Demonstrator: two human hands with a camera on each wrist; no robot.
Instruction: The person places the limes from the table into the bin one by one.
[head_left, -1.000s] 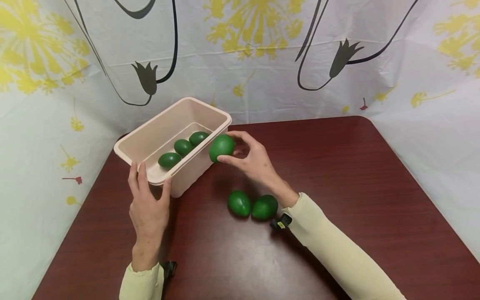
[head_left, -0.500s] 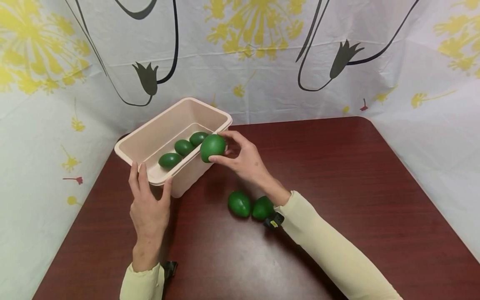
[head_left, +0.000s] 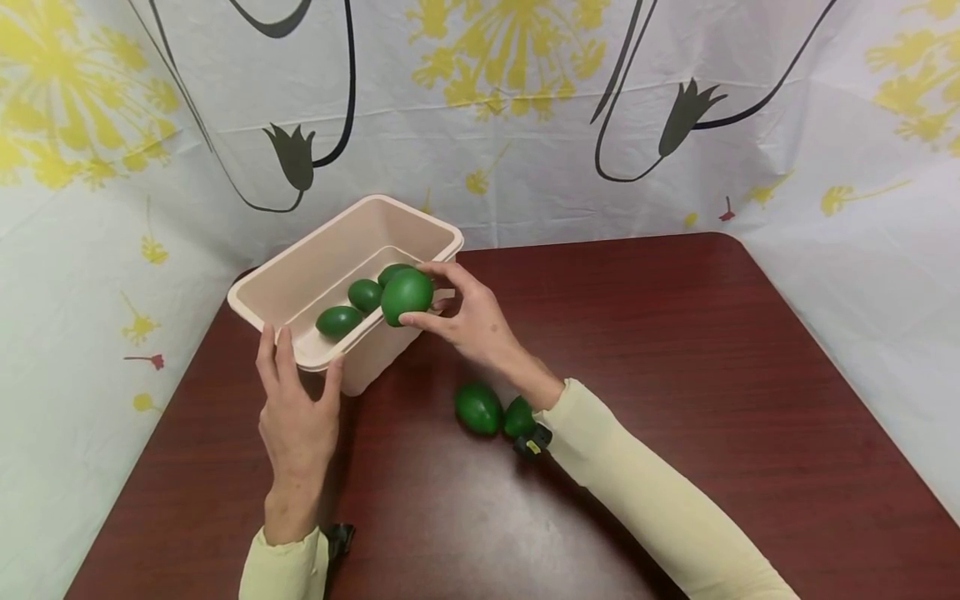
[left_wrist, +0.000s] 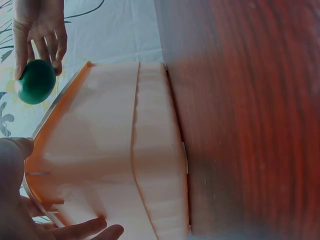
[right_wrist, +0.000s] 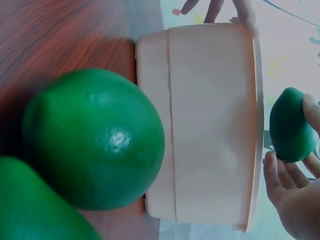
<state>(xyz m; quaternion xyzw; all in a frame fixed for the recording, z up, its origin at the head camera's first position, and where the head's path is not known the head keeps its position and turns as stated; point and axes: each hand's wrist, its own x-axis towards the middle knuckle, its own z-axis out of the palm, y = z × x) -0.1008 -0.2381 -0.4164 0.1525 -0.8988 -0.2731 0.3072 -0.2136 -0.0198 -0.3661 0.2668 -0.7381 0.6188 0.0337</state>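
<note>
My right hand (head_left: 480, 329) pinches a glossy green fruit (head_left: 407, 296), lime-like with a pointed end, between thumb and fingers. It is held over the near long rim of a pale pink plastic bin (head_left: 390, 354). At the bin's near left corner, my left hand (head_left: 298, 425) grips the rim, thumb and fingers on either side of the corner. Inside the bin lie three similar fruits, the far one (head_left: 393, 272) partly hidden by the held fruit. Two more, a left fruit (head_left: 477, 408) and a right fruit (head_left: 517, 417), sit on the table, the latter partly behind my right wrist.
A dark red-brown wooden table (head_left: 675, 350) bears the bin near its far left corner. Behind and beside it hangs a white cloth (head_left: 540, 183) with yellow and grey flower prints. A small black wrist camera (head_left: 532, 442) is close to the right fruit on the table.
My right hand has carried its fruit leftward, from beside the bin to over its near rim. The right wrist now covers part of one table fruit. My left hand and the bin stay put.
</note>
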